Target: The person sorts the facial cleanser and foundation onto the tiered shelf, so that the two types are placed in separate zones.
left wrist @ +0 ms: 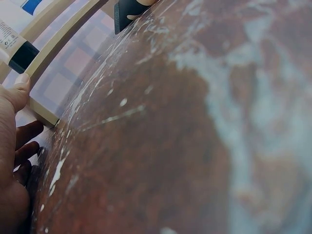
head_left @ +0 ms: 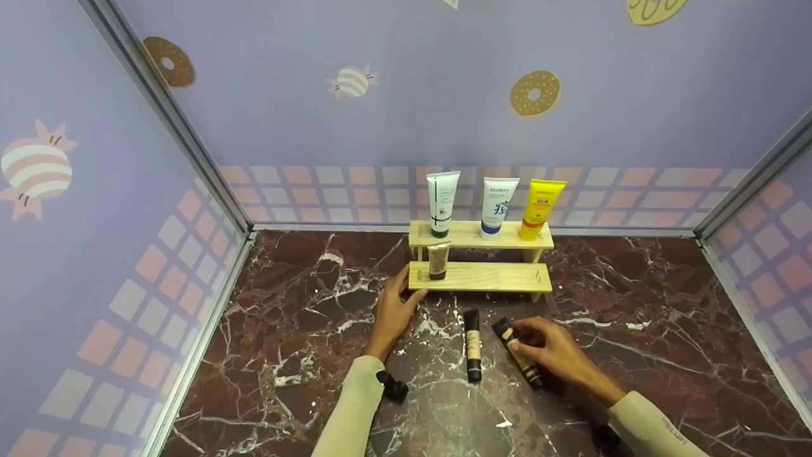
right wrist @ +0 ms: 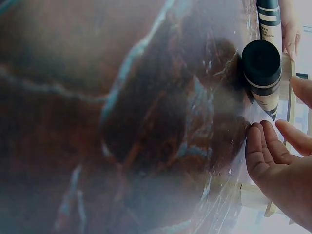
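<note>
My left hand point(head_left: 394, 312) is at the left end of a two-tier wooden rack point(head_left: 495, 279), its thumb touching the front edge of the lower board. In the left wrist view the fingers point(left wrist: 29, 134) lie loosely beside that end. My right hand point(head_left: 555, 349) is over a dark tube with a beige label point(head_left: 521, 358), lying slanted on the tabletop. In the right wrist view its fingers point(right wrist: 261, 151) are extended beside the tube's far end, not closed round it. Left of it lies a similar black-and-beige tube point(head_left: 473, 346). A small brown tube point(head_left: 438, 261) stands on the lower board.
On the upper board stand a white tube with a green cap point(head_left: 442, 203), a white-and-blue tube point(head_left: 498, 206) and a yellow tube point(head_left: 540, 209). Lilac panels point(head_left: 412, 114) bound the red marbled tabletop point(head_left: 304, 317) at the back and sides.
</note>
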Demonstrator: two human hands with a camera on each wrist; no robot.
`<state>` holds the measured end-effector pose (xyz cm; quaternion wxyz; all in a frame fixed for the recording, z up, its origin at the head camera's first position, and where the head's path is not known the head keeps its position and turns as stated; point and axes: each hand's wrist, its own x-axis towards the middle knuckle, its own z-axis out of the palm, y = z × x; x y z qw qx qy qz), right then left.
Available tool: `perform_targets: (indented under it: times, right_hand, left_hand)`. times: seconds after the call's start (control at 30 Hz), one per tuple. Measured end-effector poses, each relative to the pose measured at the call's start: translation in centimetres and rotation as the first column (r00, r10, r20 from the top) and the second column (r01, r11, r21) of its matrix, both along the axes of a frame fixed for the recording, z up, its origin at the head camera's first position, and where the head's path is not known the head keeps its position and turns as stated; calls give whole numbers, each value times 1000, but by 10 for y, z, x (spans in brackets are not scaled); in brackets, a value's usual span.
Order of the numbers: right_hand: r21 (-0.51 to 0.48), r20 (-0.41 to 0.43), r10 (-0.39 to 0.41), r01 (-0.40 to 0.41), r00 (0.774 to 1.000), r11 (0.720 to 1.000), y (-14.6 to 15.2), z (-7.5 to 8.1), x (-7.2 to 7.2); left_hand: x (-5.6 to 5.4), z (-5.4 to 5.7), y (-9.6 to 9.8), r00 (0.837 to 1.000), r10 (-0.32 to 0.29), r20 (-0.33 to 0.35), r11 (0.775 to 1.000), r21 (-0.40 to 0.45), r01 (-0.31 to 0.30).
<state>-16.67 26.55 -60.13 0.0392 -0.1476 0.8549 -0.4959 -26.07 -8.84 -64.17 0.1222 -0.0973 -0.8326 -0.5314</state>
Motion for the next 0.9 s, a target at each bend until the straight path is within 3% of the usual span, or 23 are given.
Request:
perform_targets:
  times: [0.53,0.9]
  right_hand:
    - [97,-52,-7,12,999,995,-1,-8,4]
    - [73,-64,-35,40,997,997,-3,-14,5]
  left_hand:
    - [-1,1,0,1000,6,11,1000,-3,-6]
    - [-1,-1,-1,1000,6,-3,1000,-10,-6]
